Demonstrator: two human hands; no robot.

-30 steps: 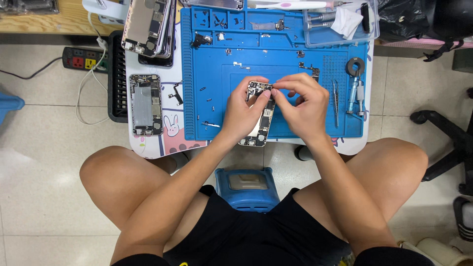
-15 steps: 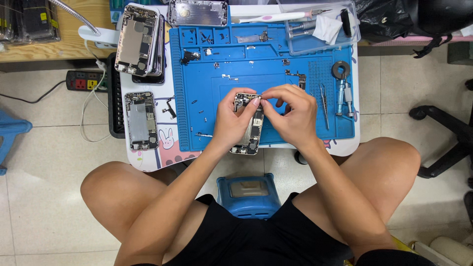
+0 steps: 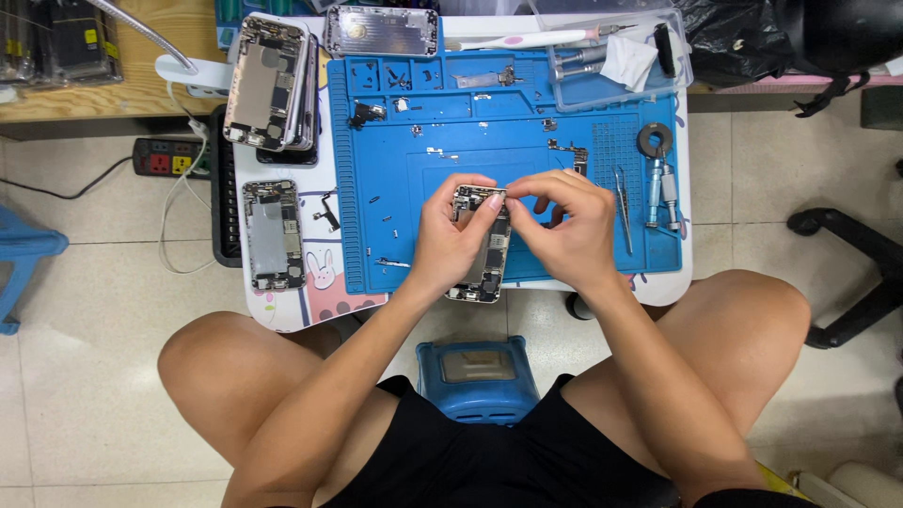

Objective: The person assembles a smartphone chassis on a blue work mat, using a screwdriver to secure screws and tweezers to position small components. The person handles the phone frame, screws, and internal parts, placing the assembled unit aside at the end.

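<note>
Phone chassis (image 3: 484, 252) — lengthwise away, left hand (image 3: 450, 243) gripping

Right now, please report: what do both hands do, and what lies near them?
Left hand grips opened grey phone chassis. Right hand pinches at its top edge. Small loose parts lie around on blue silicone repair mat; metal tweezers to the right.

The opened phone chassis (image 3: 484, 246) is a slim silver-edged rectangle with its screen removed, so its dark circuit boards, connectors and metal shields lie bare. It sits lengthwise between the hands, face up, its top end tilted slightly to the person's right. The left hand (image 3: 450, 240) wraps its left edge, thumb resting near the top. The right hand (image 3: 569, 226) pinches at its upper right corner. Its lower end pokes out below the left hand's palm.
</note>
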